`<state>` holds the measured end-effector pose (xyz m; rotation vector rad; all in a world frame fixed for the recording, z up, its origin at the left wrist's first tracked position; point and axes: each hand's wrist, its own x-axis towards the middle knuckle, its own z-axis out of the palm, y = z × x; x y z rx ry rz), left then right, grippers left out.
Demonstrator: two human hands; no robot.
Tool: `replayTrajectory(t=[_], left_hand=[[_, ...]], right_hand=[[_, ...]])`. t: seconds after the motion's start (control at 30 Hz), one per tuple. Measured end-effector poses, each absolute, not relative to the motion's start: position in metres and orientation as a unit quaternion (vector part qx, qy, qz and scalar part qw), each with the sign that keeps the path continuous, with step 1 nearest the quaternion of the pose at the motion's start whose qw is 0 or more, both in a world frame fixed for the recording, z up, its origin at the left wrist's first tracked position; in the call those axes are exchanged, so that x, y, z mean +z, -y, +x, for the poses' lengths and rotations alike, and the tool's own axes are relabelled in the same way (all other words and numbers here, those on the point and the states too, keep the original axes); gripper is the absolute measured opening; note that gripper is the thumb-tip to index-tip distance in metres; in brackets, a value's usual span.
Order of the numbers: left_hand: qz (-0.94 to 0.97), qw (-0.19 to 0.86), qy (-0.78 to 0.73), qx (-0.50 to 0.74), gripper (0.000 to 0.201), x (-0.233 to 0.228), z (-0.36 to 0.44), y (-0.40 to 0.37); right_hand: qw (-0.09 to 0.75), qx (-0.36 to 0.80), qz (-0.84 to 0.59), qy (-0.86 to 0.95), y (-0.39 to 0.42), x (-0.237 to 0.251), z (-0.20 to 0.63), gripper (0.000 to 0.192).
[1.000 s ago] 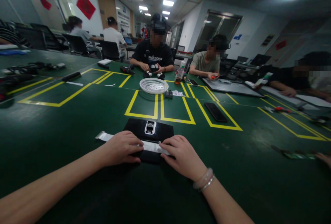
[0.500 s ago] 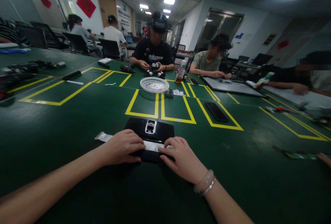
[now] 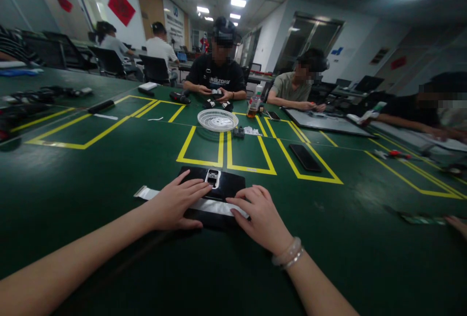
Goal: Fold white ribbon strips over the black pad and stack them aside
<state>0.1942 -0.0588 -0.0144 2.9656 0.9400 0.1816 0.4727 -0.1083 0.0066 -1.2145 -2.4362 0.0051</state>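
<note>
A flat black panel (image 3: 229, 183) with a small silver-framed opening (image 3: 212, 177) lies on the green table in front of me. A pale strip (image 3: 146, 193) runs across its near part and sticks out to the left. My left hand (image 3: 174, 203) lies flat on the strip and panel, fingers spread and reaching toward the opening. My right hand (image 3: 260, 216) presses on the strip's right end with bent fingers. A bead bracelet is on my right wrist.
Yellow tape boxes (image 3: 248, 153) mark the table beyond the panel. A white round fan grille (image 3: 217, 120), a black phone (image 3: 305, 157) and a drink bottle (image 3: 253, 104) lie farther off. Several people sit working across and to the right. Another person's fingers (image 3: 458, 222) show at the right edge.
My left hand has opened and slid forward over the panel toward the silver-framed opening. My right hand has shifted slightly forward along the strip.
</note>
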Motion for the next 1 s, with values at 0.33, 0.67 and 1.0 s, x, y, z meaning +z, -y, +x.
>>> replayTrajectory(t=[0.33,0.67,1.0], left_hand=[[0.886,-0.023,-0.463,0.034,0.085,-0.023,0.146,0.025],[0.705,0.024,-0.7,0.107,0.102,-0.034,0.038,-0.023],[0.52,0.02,-0.849,0.092,0.121,-0.034,-0.029,-0.023]], right_hand=[[0.212,-0.004,-0.439,0.873,0.107,0.004,0.476,0.025],[0.205,0.001,-0.445,0.872,0.108,0.005,0.476,0.024],[0.191,0.001,-0.45,0.872,0.109,0.006,0.475,0.024]])
